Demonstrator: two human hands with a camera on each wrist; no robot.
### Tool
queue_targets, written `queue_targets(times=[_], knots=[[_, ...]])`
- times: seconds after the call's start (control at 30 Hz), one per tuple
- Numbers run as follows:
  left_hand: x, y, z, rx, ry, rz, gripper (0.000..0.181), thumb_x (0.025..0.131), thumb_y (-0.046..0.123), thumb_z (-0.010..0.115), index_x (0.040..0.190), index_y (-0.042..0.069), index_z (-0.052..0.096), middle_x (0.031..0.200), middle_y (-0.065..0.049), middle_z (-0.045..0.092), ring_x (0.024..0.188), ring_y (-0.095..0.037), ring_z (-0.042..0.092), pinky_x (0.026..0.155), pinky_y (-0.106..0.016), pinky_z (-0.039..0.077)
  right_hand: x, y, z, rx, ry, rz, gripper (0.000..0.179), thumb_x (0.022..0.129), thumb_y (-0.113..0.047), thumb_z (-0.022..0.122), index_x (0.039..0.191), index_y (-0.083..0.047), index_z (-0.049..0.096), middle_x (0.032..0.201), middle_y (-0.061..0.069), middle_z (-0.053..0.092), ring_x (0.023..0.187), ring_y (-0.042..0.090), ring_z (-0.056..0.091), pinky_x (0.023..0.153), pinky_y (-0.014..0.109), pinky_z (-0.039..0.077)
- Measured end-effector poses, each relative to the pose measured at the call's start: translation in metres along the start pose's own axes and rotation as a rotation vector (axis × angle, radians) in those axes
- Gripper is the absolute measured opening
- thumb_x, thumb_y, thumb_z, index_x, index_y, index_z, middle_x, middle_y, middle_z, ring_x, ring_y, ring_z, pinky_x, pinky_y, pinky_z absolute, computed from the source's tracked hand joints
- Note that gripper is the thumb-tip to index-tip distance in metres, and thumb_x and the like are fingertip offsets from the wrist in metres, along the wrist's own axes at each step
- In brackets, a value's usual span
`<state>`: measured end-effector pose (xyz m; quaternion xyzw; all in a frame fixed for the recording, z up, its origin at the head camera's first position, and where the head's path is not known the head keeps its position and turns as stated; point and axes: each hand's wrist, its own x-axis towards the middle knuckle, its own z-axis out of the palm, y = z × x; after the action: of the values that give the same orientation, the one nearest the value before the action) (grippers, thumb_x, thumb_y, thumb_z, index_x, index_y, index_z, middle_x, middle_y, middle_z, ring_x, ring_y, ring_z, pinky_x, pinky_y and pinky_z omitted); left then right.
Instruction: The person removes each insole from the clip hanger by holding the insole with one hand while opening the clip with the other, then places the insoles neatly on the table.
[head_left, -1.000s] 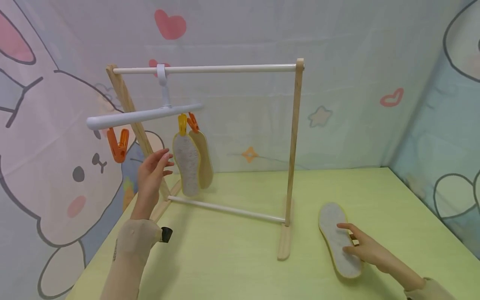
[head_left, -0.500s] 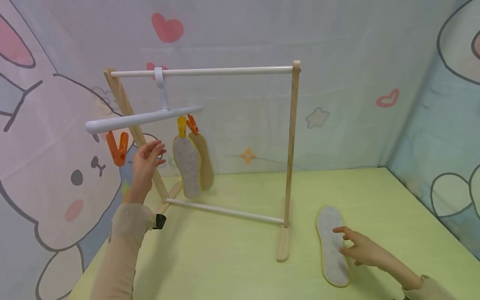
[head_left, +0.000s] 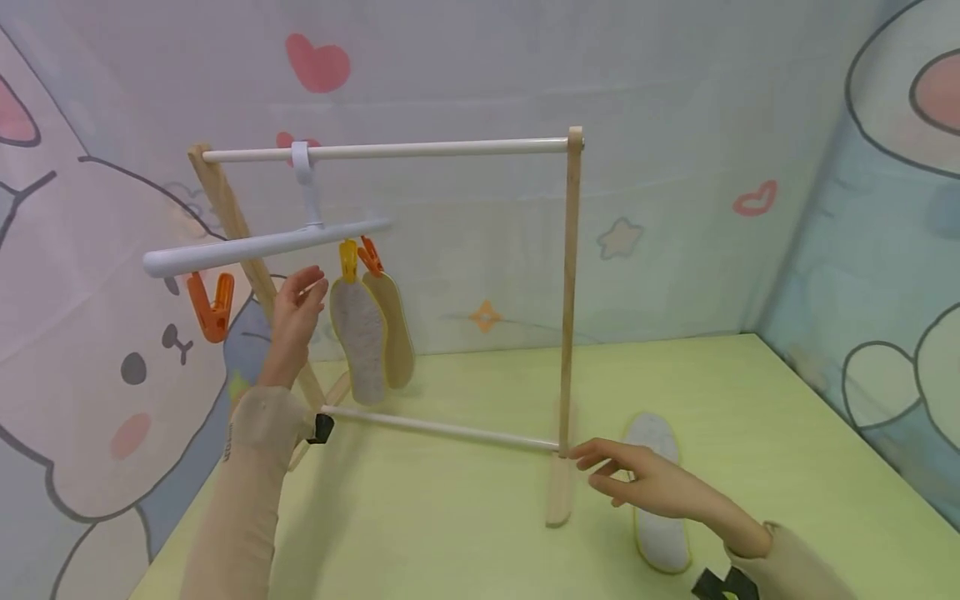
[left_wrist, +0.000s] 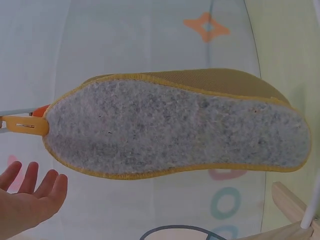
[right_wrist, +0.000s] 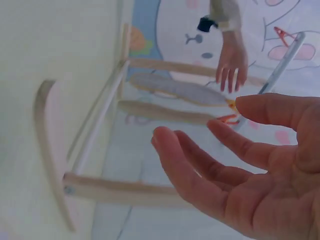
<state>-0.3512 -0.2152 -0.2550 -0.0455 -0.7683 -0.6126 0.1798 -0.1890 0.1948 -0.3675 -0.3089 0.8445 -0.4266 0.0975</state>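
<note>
I work at a pale yellow-green worktop [head_left: 465, 517], its far edge meeting a pale patterned cloth [head_left: 675, 100] that also runs down both sides. A pink heart [head_left: 318, 64] and a star [head_left: 620, 239] show on the far part, with a big cartoon face [head_left: 82, 358] to the left. On the worktop stands a rack [head_left: 570, 292] of wooden posts and feet, joined by white rails. From its top rail [head_left: 435, 149] hangs a white hanger [head_left: 240, 247], its nearer end toward my left. An orange clip [head_left: 211, 307] dangles from that end with nothing in it. Toward the farther end, a yellow clip [head_left: 348, 261] grips a grey insole [head_left: 360, 342] edged in yellow, and a second orange clip [head_left: 371, 255] grips a brown-faced insole [head_left: 396, 342] just behind it; both hang upright.

My left hand [head_left: 295, 321] is raised below the hanger, between the dangling clip and the grey insole, its fingers [left_wrist: 31, 175] slightly bent, holding nothing and apart from the insole. My right hand [head_left: 645, 479] holds nothing either, fingers loosely curved and spread apart. In the head view it partly covers a third insole [head_left: 663, 542], which lies grey side up on the worktop, to the right of the rack.
</note>
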Motion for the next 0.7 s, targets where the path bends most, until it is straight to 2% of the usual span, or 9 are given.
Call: queue_targets(times=[0.1, 0.23, 0.4, 0.53, 0.7], knots=[[0.002, 0.0, 0.005, -0.002, -0.035, 0.019, 0.047, 0.094, 0.022, 0.041, 0.137, 0.005, 0.029, 0.142, -0.013, 0.031, 0.13, -0.025, 0.033, 0.107, -0.036, 0.027, 0.013, -0.009, 0.006, 0.026, -0.017, -0.058, 0.035, 0.094, -0.026, 0.045, 0.127, -0.015, 0.045, 0.122, 0.016, 0.052, 0.105, 0.019, 0.056, 0.067, 0.026, 0.052], [0.005, -0.001, 0.012, 0.0, -0.063, 0.059, 0.048, 0.094, 0.02, 0.042, 0.137, 0.002, 0.027, 0.143, -0.015, 0.029, 0.131, -0.029, 0.031, 0.108, -0.039, 0.026, 0.028, -0.016, 0.013, 0.047, -0.032, -0.087, 0.035, 0.093, -0.025, 0.046, 0.127, -0.016, 0.045, 0.122, 0.013, 0.053, 0.106, 0.019, 0.055, 0.07, 0.026, 0.052], [0.006, -0.002, 0.018, 0.047, -0.053, 0.084, 0.05, 0.093, 0.024, 0.043, 0.137, 0.005, 0.028, 0.141, -0.015, 0.031, 0.126, -0.032, 0.035, 0.104, -0.042, 0.029, 0.044, -0.018, 0.017, 0.078, -0.047, -0.053, 0.033, 0.093, -0.025, 0.046, 0.126, -0.021, 0.045, 0.122, 0.009, 0.053, 0.108, 0.022, 0.054, 0.071, 0.026, 0.052], [0.007, -0.002, 0.02, 0.088, -0.043, 0.074, 0.051, 0.093, 0.03, 0.044, 0.137, 0.009, 0.029, 0.139, -0.015, 0.034, 0.119, -0.033, 0.039, 0.1, -0.042, 0.032, 0.059, -0.018, 0.019, 0.126, -0.049, -0.019, 0.033, 0.093, -0.024, 0.046, 0.126, -0.022, 0.045, 0.123, 0.009, 0.053, 0.11, 0.024, 0.053, 0.072, 0.027, 0.051], [0.007, -0.001, 0.021, 0.083, -0.057, 0.066, 0.054, 0.093, 0.034, 0.043, 0.138, 0.008, 0.027, 0.137, -0.019, 0.035, 0.123, -0.033, 0.038, 0.102, -0.045, 0.031, 0.079, -0.021, 0.021, 0.175, -0.036, -0.021, 0.034, 0.093, -0.023, 0.047, 0.127, -0.02, 0.045, 0.122, 0.012, 0.053, 0.11, 0.028, 0.053, 0.071, 0.028, 0.051]])
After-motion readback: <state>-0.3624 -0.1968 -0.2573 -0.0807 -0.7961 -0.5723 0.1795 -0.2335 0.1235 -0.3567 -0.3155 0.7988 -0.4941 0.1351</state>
